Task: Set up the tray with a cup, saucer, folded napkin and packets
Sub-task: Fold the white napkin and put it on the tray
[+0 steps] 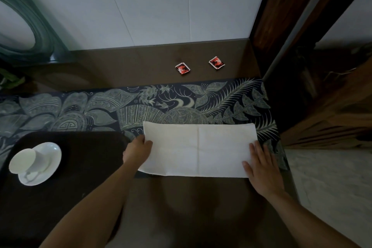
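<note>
Two hands work on a brown surface [141, 62] set against a pale wall. Across its middle runs a dark patterned runner [100, 106] with pale leaf and flower motifs. At about eight o'clock sits a dark tray [80, 167], its far edge lapping onto the runner. At four o'clock from the centre lies the white napkin [197, 149], a wide rectangle with a crease down its middle, partly on the runner and partly on the bare surface, just beside the tray's right edge.

The left hand [137, 150] grips the napkin's left edge at nine o'clock, thumb on top and fingers curled under the cloth. The right hand [261, 167] lies flat with its fingers spread, palm down on the napkin's near right corner at about four o'clock.

On the tray's left side, at nine o'clock, rests a white saucer [53, 157], and on it a white cup [25, 160] tipped on its side, mouth facing left.

Two small red packets [183, 68] [216, 62] lie well apart from the napkin at twelve o'clock on the bare surface near the wall, close to each other but not touching.
</note>
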### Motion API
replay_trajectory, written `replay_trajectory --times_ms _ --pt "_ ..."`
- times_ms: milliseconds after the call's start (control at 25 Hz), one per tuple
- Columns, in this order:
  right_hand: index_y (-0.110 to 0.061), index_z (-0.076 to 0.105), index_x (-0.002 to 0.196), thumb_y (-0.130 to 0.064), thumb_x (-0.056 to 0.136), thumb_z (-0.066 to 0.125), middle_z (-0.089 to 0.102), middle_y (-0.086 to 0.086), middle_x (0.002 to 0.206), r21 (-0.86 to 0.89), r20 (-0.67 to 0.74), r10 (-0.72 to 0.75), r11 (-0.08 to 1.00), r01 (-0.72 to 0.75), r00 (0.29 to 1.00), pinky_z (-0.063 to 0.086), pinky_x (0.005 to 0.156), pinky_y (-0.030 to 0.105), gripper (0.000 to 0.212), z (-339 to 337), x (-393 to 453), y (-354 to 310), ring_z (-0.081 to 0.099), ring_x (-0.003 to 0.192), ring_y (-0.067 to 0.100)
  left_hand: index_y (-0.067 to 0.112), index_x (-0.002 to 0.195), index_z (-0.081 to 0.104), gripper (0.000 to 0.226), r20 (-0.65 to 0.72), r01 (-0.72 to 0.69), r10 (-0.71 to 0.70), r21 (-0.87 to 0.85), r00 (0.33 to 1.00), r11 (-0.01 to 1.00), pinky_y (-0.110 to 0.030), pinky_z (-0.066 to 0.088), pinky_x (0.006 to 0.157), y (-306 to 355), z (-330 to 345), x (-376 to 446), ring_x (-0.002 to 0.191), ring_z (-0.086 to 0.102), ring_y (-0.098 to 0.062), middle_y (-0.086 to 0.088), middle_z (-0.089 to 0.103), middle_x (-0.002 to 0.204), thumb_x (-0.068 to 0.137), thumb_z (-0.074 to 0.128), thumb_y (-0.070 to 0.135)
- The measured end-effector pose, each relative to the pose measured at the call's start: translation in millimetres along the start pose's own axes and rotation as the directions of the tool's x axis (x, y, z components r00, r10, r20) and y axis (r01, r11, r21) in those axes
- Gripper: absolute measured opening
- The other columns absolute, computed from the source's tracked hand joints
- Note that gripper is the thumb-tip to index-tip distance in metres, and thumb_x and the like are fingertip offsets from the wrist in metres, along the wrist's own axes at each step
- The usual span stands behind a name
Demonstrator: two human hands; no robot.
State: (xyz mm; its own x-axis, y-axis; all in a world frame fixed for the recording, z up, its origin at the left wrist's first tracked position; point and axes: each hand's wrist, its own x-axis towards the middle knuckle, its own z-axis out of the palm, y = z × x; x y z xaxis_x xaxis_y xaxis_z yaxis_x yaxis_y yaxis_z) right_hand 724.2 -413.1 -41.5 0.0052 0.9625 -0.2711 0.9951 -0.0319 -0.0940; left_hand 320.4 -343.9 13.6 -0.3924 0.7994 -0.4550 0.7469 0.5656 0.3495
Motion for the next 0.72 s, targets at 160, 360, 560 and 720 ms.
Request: replay_trajectory --times_ms 160,360,560,720 --pt "-0.022 -0.014 0.152 -0.058 0.096 0.009 -0.010 0.003 0.162 0.024 0.001 0.027 0.999 -0.027 1.000 -0.002 0.120 0.042 0.071 0 0 9 -0.011 0.148 0.023 0.022 0.109 0.052 0.015 0.066 -0.158 0.186 -0.300 0.980 0.941 -0.035 0.047 0.073 40 -14 -37 0.084 0.062 -0.021 -0.003 0.064 0.098 0.094 0.051 0.023" --pt "-0.018 -0.001 0.155 -0.054 0.098 0.024 0.003 0.007 0.164 0.071 -0.001 0.043 0.997 -0.042 0.999 0.011 0.120 0.044 0.071 -8 -2 17 0.000 0.150 0.024 0.014 0.099 0.053 0.007 0.182 -0.189 0.324 -0.520 0.928 0.833 -0.030 0.052 0.045 123 3 -76 0.060 0.063 -0.023 -0.011 0.065 0.090 0.092 0.054 0.011" --pt "-0.018 0.015 0.153 -0.048 0.098 0.037 0.012 0.007 0.163 0.093 0.009 0.068 0.993 -0.069 0.998 0.019 0.119 0.043 0.067 -21 -7 27 0.011 0.149 0.027 0.016 0.102 0.050 0.012 0.318 -0.136 0.325 -0.495 0.891 0.858 -0.027 0.051 0.043 202 68 -94 0.050 0.064 -0.021 -0.011 0.066 0.085 0.092 0.055 0.020" --pt "-0.019 0.023 0.152 -0.039 0.100 0.040 0.019 0.005 0.161 0.140 -0.007 0.088 0.986 -0.086 0.996 0.023 0.117 0.038 0.059 -23 -14 36 0.018 0.147 0.023 0.017 0.103 0.046 0.018 0.424 -0.141 0.283 -0.336 0.860 0.931 -0.027 0.054 0.044 235 124 -102 0.051 0.069 -0.020 -0.009 0.067 0.079 0.090 0.057 0.023"
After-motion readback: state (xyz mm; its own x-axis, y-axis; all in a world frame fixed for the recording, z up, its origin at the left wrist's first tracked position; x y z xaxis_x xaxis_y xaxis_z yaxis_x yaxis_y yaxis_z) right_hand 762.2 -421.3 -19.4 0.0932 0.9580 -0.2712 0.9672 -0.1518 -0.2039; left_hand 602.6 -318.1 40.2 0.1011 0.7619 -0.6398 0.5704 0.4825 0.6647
